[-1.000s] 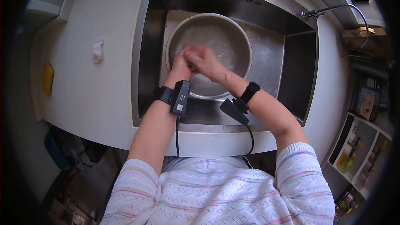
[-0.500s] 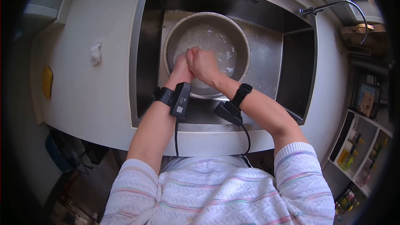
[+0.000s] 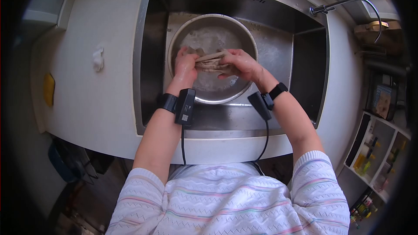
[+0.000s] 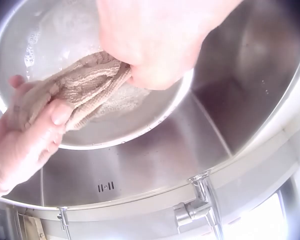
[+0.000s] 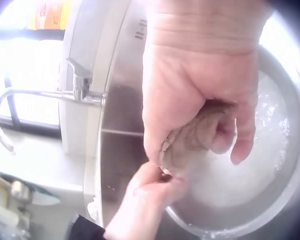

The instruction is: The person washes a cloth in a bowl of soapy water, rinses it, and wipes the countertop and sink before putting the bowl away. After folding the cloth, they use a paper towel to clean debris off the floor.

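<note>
- the beige cloth point(image 3: 211, 62) hangs between the two hands over the basin, bunched into a thick, folded rope; its weave looks ribbed and nubbly in the left wrist view, with loose pleats running lengthwise.
- the left hand point(image 3: 186, 64) grasps one end of the cloth, its fingers clenched about the bunched fabric.
- the right hand point(image 3: 244, 64) grasps the other end, with fingers curled around the folds and the thumb laid along them.
- the basin point(image 3: 249, 48) is round and metal, dull grey inside with a smooth rolled rim; it sits toward the left of the sink in the head view.
- cloudy water point(image 3: 209, 37) fills its bottom, dotted with small bubbles and bright glints; whether the cloth touches it i cannot tell.
- the sink point(image 3: 276, 63) is a rectangular steel tub, brushed and streaky, with drops on its floor.
- a shiny curved tap point(image 3: 324, 9) stands at the sink's far right corner.
- on the smooth white counter point(image 3: 93, 104) lie a crumpled white wad point(image 3: 98, 59) and, near the edge, an oblong yellow pad point(image 3: 49, 89).
- the sweater point(image 3: 226, 198) is white zigzag knit with thin pastel stripes and ribbed cuffs.
</note>
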A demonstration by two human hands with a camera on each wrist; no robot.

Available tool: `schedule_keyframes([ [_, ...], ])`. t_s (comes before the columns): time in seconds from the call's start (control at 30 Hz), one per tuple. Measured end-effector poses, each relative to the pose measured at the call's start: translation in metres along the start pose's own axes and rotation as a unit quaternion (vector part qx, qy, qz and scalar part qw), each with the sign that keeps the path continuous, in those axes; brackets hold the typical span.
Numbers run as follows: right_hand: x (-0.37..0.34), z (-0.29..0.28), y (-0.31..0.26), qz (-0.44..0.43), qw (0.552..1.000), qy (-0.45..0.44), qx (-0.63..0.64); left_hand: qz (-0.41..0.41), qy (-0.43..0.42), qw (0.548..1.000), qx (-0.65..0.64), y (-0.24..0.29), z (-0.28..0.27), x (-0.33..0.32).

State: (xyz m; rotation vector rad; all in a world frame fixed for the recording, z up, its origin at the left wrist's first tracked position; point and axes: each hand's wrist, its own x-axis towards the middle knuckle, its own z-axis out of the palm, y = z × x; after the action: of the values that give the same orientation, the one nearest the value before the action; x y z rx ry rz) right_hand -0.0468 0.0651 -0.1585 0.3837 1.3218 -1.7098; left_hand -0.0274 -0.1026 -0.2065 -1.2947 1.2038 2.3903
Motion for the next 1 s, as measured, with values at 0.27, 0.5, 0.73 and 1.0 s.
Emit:
schedule_keyframes([
  [0.27,0.009,0.085,0.024,-0.283,0.825,0.174,-0.457,-0.118,-0.144,0.974,-0.126,-0.012,-0.023,0.009],
  [0.5,0.060,0.043,0.025,-0.297,0.662,0.196,-0.659,-0.116,-0.162,0.974,-0.103,-0.017,0.001,-0.018],
  [0.73,0.022,0.076,0.023,-0.249,0.762,0.255,-0.541,-0.127,-0.093,0.976,-0.152,-0.039,-0.015,0.018],
  [1.0,0.046,0.044,0.029,-0.241,0.764,0.258,-0.540,-0.182,-0.036,0.982,0.023,-0.012,0.007,-0.021],
])
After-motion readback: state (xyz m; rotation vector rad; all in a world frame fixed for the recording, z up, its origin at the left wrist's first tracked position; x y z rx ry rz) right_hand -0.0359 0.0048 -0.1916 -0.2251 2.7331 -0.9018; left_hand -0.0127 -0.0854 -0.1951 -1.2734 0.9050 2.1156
